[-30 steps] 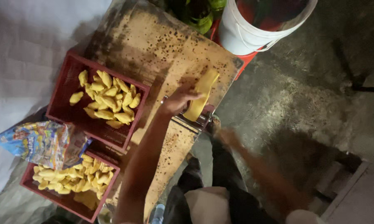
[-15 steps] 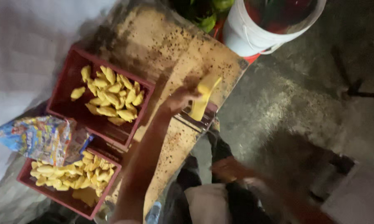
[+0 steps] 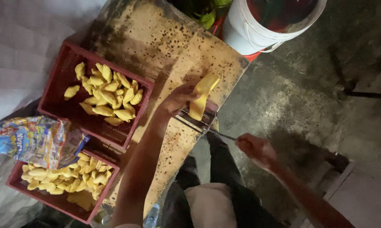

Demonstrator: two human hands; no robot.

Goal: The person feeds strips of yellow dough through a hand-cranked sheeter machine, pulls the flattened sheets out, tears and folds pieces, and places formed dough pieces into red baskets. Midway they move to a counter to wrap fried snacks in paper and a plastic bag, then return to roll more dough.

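The left hand (image 3: 180,99) clamps its grip on a yellow dough sheet (image 3: 201,96), holding it upright over the metal press (image 3: 197,120) at the counter (image 3: 156,55) edge. The right hand (image 3: 256,150) grips the press's handle (image 3: 222,135), steadying it. 2 red crates (image 3: 59,80) of folded pieces sit alongside within reach.

A small food-making workshop, rough and informal. A stained, speckled wooden board (image 3: 156,50) serves as the bench, set over a bare concrete floor (image 3: 325,84). Two red plastic crates (image 3: 59,80) hold heaps of yellow folded dough pieces (image 3: 106,95). A hand-cranked metal press (image 3: 199,118) is fixed at the board's edge, and a white bucket (image 3: 249,29) stands beside it.
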